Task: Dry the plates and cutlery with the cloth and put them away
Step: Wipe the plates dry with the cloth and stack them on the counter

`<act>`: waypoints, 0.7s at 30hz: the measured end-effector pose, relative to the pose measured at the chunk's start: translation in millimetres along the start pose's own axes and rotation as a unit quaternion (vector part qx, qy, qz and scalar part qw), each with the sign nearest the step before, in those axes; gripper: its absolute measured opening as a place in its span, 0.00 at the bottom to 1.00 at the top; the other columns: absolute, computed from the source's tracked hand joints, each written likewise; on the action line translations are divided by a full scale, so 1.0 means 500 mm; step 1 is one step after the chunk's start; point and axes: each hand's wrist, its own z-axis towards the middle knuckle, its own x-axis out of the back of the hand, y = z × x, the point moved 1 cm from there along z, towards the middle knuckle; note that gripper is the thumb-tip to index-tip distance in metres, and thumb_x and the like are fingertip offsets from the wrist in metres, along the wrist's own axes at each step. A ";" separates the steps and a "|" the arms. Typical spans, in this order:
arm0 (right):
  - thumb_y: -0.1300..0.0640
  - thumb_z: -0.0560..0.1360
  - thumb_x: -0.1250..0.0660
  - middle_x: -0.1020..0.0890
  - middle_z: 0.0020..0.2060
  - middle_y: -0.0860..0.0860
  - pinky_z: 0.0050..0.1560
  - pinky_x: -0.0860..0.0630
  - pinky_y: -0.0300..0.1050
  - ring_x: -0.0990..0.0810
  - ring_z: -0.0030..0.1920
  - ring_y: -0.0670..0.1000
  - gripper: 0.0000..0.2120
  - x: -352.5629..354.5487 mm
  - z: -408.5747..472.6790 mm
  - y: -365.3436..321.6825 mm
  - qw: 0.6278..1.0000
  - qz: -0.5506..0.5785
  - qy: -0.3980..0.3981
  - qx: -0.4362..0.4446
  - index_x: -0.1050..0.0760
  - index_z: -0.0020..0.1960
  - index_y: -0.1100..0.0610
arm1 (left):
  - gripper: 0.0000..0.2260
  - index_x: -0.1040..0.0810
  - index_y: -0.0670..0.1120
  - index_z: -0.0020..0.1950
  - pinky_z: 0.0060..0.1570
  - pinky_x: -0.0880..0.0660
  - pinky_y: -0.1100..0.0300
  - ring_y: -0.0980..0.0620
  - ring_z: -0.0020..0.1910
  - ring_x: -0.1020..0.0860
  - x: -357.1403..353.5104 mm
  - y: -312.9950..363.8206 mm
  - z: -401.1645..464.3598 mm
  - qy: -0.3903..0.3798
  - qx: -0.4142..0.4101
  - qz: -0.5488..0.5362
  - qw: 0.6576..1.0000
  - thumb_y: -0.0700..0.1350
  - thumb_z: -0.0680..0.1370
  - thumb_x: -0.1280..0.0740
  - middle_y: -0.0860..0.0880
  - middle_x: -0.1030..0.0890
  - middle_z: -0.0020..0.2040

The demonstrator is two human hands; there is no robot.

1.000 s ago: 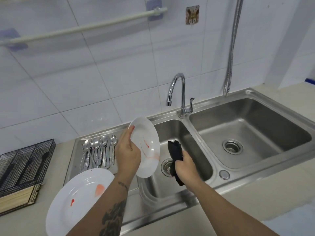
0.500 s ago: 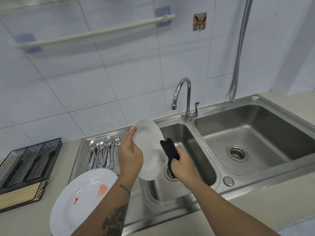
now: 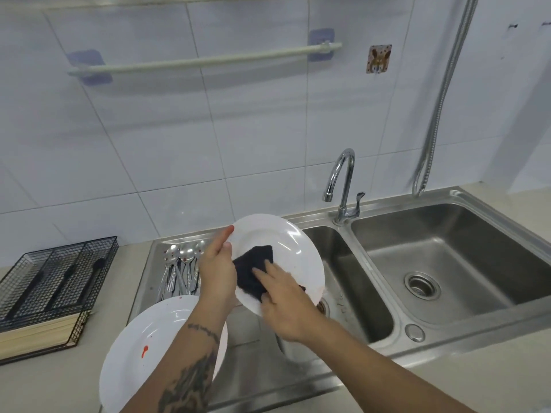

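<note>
My left hand [image 3: 216, 271] grips the left rim of a white plate [image 3: 293, 248], held tilted over the left sink basin. My right hand [image 3: 283, 305] presses a black cloth [image 3: 253, 269] flat against the plate's face with straight fingers. A second white plate [image 3: 155, 347] with a red spot lies on the drainboard, partly under my left forearm. Several steel spoons [image 3: 180, 269] lie on the drainboard behind it, some with red specks.
A black wire cutlery basket [image 3: 56, 272] sits on the counter at left, over a wooden part. The double steel sink [image 3: 447, 263] spreads to the right, with a tap [image 3: 343, 186] between the basins. A towel rail [image 3: 205, 59] and a hose [image 3: 441, 93] hang on the tiled wall.
My right hand brought the bunched cloth from beside the plate onto its face and spread it flat. The plate turned to face me more; the view tilted up and shifted left.
</note>
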 end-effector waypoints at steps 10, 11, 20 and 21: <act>0.43 0.80 0.55 0.58 0.78 0.55 0.74 0.64 0.61 0.63 0.77 0.55 0.31 -0.015 0.043 -0.040 0.966 -0.244 0.020 -0.088 0.54 0.79 0.55 | 0.18 0.17 0.59 0.54 0.61 0.23 0.46 0.47 0.59 0.20 0.128 0.046 0.054 -0.026 0.038 -0.076 0.996 0.40 0.84 0.42 0.50 0.18 0.61; 0.45 0.80 0.53 0.55 0.78 0.54 0.75 0.62 0.58 0.61 0.77 0.54 0.30 -0.030 0.034 -0.064 0.976 -0.210 0.010 -0.065 0.52 0.78 0.54 | 0.17 0.17 0.58 0.55 0.62 0.23 0.46 0.47 0.59 0.20 0.137 0.050 0.056 -0.030 0.038 -0.085 0.995 0.39 0.84 0.42 0.49 0.19 0.62; 0.49 0.74 0.50 0.59 0.78 0.55 0.75 0.60 0.59 0.61 0.77 0.57 0.32 -0.049 0.119 -0.106 0.977 -0.190 0.064 -0.075 0.53 0.78 0.42 | 0.16 0.19 0.51 0.62 0.61 0.23 0.46 0.45 0.59 0.20 0.193 0.072 0.063 -0.086 0.054 -0.105 0.989 0.37 0.84 0.44 0.46 0.18 0.61; 0.48 0.74 0.50 0.58 0.78 0.55 0.75 0.59 0.59 0.60 0.77 0.58 0.33 -0.046 0.114 -0.108 0.968 -0.216 0.081 -0.093 0.51 0.78 0.47 | 0.16 0.19 0.52 0.61 0.60 0.23 0.47 0.45 0.59 0.20 0.204 0.072 0.069 -0.082 0.053 -0.105 0.990 0.38 0.84 0.43 0.46 0.18 0.61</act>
